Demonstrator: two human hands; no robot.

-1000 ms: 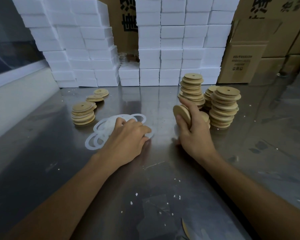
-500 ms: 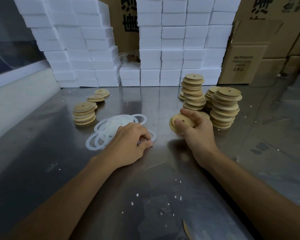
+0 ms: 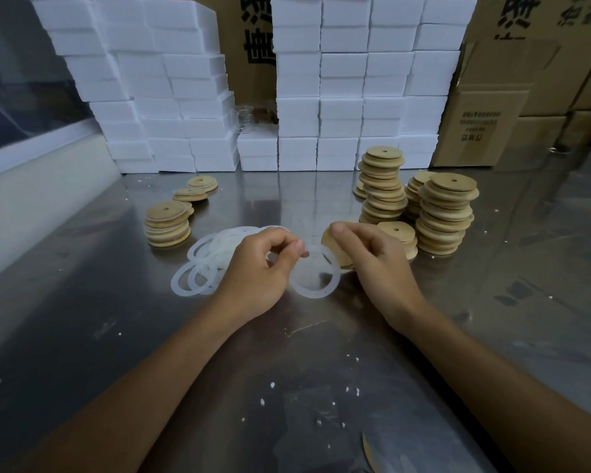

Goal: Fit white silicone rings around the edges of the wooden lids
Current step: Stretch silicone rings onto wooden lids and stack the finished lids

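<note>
Left hand (image 3: pixel 256 268) pinches white ring (image 3: pixel 316 272) at top edge; ring dangles just above desk (image 3: pixel 287 370). Right hand (image 3: pixel 376 257) clamps wooden lid (image 3: pixel 333 245), tilted, beside ring. Ring likely thin, floppy, stretchy: grip rim both sides. Lid stiff, light: hold by faces.

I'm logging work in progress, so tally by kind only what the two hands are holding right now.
silicone ring: 1, pinched in the left hand
wooden lid: 1, gripped in the right hand
Total: 2
</note>
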